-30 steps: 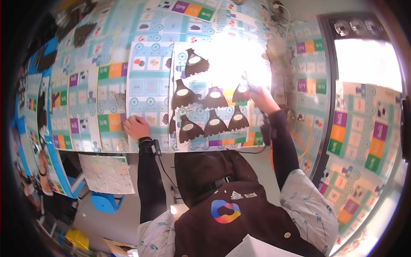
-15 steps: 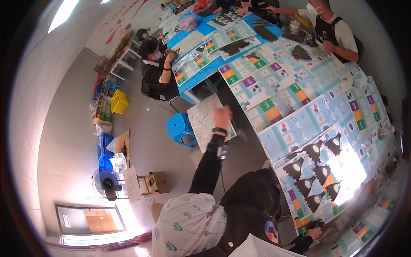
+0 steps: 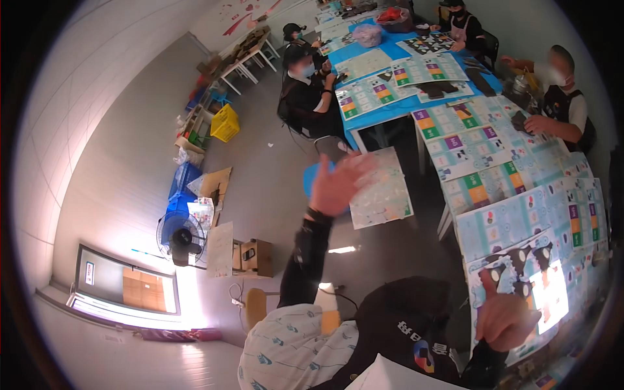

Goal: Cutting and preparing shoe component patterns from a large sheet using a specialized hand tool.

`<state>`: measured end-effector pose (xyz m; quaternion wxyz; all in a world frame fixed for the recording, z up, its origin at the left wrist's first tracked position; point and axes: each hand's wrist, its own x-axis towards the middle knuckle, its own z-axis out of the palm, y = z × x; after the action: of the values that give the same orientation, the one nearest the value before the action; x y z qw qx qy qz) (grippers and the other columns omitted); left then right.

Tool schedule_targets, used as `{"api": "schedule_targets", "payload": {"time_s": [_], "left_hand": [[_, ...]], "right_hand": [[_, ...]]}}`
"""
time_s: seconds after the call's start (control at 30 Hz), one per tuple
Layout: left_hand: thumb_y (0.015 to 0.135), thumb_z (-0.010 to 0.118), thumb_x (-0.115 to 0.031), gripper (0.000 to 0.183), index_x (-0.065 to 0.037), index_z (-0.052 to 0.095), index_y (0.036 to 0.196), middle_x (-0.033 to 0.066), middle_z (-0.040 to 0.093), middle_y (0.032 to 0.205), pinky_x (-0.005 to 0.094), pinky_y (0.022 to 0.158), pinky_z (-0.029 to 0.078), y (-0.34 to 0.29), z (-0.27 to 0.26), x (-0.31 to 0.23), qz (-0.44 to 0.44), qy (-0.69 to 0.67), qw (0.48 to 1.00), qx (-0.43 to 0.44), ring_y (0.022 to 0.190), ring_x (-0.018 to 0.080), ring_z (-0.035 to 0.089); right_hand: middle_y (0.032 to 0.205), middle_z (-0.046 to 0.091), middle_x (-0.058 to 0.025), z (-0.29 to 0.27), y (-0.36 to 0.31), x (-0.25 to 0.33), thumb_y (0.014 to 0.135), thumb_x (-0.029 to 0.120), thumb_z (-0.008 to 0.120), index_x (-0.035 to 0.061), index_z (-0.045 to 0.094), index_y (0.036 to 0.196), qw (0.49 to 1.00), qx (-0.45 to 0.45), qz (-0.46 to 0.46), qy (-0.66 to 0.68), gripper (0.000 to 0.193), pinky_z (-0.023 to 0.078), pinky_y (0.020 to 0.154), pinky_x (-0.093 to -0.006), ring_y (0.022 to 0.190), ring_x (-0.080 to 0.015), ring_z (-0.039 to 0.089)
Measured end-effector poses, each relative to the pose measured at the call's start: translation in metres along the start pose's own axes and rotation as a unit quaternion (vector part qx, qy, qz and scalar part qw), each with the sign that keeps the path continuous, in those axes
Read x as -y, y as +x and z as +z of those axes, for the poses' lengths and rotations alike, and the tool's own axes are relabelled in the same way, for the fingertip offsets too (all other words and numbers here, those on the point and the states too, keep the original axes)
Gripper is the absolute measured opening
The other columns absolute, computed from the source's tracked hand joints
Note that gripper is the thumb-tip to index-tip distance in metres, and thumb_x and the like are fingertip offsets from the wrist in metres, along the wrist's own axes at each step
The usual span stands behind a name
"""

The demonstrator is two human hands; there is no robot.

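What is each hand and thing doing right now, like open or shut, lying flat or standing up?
left hand: raised in the air, open, blurred, holding nothing
right hand: over the sheet with black shapes, holding nothing visible
sheet with black shapes: lying flat on the table
printed sheet: lying flat, beside the left hand
fan: standing upright on the floor
yellow crate: upright on the floor

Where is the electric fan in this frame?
In the head view the fan stands on the floor at the picture's left, beside a white board and small cardboard boxes, well away from the raised left hand.
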<state>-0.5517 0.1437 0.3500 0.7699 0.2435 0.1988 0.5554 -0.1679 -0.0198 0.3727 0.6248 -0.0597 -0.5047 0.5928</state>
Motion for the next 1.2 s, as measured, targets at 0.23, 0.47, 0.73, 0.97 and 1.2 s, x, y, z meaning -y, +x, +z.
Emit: {"api": "schedule_targets", "payload": {"time_s": [0.23, 0.47, 0.73, 0.97, 1.2], "left_hand": [[0.077, 0.019, -0.088, 0.110, -0.011, 0.000, 0.153, 0.0183, 0.005, 0.158, 0.0456, 0.117, 0.013, -0.122, 0.034, 0.073, -0.199, 0.009, 0.947, 0.251, 0.146, 0.0318, 0.010], [0.100, 0.044, -0.030, 0.026, -0.007, 0.053, 0.092, 0.0053, 0.055, 0.080, 0.0287, 0.058, 0.041, -0.142, -0.205, 0.018, 0.055, -0.102, 0.960, -0.254, 0.065, 0.0157, 0.049], [0.089, 0.053, -0.025, 0.039, 0.004, 0.060, 0.114, 0.0243, 0.063, 0.112, 0.0406, 0.083, 0.052, -0.254, -0.430, 0.151, -0.289, 0.143, 0.806, -0.496, 0.104, 0.0325, 0.062], [0.094, 0.050, -0.030, 0.037, 0.002, 0.063, 0.107, 0.0166, 0.070, 0.096, 0.0359, 0.072, 0.056, -0.320, -0.420, 0.251, -0.421, 0.654, 0.627, 0.049, 0.085, 0.0256, 0.070], [0.093, 0.054, -0.027, 0.027, -0.006, 0.063, 0.104, 0.0115, 0.068, 0.086, 0.0325, 0.061, 0.052, -0.272, -0.377, 0.252, -0.511, 0.485, 0.680, -0.203, 0.078, 0.0200, 0.067]], "right_hand": [[0.090, 0.057, -0.0135, 0.122, 0.071, -0.033, 0.095, 0.058, 0.029, -0.0005, 0.053, 0.093, 0.988, 0.097, 0.117, -0.002, 0.063, 0.029, 0.107, -0.0484, 0.081, -0.0269, 0.062], [0.136, 0.049, -0.0196, 0.148, 0.034, -0.057, 0.098, 0.044, 0.039, 0.0013, 0.040, 0.140, 0.909, -0.301, 0.170, 0.234, 0.060, 0.045, 0.095, -0.0395, 0.110, -0.0286, 0.057], [0.087, 0.064, -0.0089, -0.056, -0.180, -0.193, 0.089, 0.023, 0.054, 0.0040, 0.060, 0.104, 0.764, -0.479, 0.432, 0.004, 0.025, 0.049, 0.069, -0.0337, 0.078, -0.0235, 0.062], [0.072, 0.061, -0.0072, -0.151, -0.438, -0.156, 0.083, 0.012, 0.055, 0.0055, 0.060, 0.087, 0.567, -0.767, 0.295, -0.046, 0.009, 0.048, 0.052, -0.0367, 0.062, -0.0235, 0.061], [0.066, 0.064, -0.0143, -0.161, -0.518, -0.098, 0.073, 0.015, 0.062, 0.0003, 0.065, 0.071, 0.314, -0.367, 0.616, -0.623, 0.015, 0.050, 0.056, -0.0405, 0.066, -0.0287, 0.066]]}}
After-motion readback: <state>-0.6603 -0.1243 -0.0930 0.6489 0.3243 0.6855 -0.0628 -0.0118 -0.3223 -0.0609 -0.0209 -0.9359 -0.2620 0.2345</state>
